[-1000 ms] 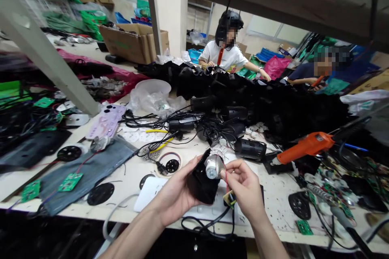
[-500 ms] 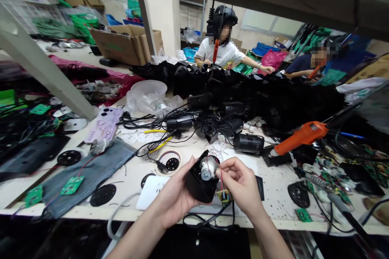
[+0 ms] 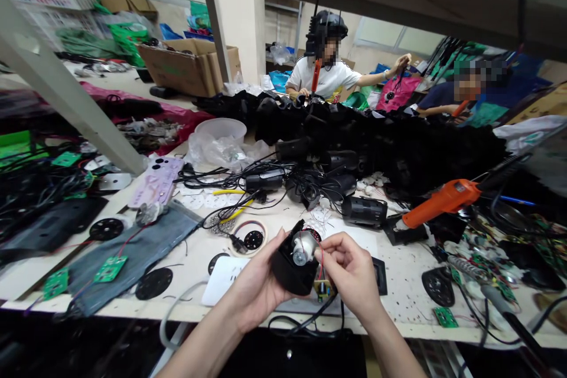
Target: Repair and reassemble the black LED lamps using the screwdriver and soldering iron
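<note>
Where my camera looks down, the pale workbench spreads widest. I log the orange power driver at two o'clock from the black housing, well apart. My left hand curls around the housing, gripping it above the bench's near side. My right hand is pinched at the housing's three o'clock. Purple phone: ten o'clock. Silver motor in the housing's open side. Small circuit board at four o'clock, under my right fingers; thin red wire at the fingertips.

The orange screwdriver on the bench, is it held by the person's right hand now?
No, the right hand is at the red wire beside the black housing.
</note>
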Demonstrator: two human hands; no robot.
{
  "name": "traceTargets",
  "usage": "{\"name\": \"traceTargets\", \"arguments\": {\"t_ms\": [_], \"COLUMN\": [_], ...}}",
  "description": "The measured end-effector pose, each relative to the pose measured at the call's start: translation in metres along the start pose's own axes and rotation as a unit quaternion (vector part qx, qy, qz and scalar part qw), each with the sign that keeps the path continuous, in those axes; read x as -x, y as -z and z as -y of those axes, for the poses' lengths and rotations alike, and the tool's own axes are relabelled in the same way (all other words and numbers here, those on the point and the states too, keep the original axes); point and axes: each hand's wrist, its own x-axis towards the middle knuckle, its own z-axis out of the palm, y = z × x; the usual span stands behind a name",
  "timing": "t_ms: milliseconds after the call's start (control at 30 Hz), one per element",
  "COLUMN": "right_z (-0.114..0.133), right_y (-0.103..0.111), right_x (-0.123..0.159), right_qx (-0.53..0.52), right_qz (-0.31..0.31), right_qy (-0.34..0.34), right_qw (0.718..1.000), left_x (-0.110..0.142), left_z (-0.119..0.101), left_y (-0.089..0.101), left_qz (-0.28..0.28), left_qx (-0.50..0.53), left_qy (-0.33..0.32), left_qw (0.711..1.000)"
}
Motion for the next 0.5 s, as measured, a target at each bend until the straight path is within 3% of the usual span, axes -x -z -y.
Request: {"name": "traceTargets", "arguments": {"t_ms": [267,500], "right_z": [-0.0035,-0.003], "right_y": [0.0008,0.0002], "right_x": [-0.0004,-0.0026], "right_qx": [0.022,-0.026], "right_qz": [0.018,0.052], "right_qy": [0.01,-0.033], "right_qw": [1.0,0.998], "left_x": [0.0002,-0.002], "left_z": [-0.0005,-0.0012], "left_y": [0.0008,0.002], "left_qz": [0.011,0.019], "left_qx": [-0.003,-0.003], "left_qy": [0.009,0.017], "left_qw": [1.0,1.0]}}
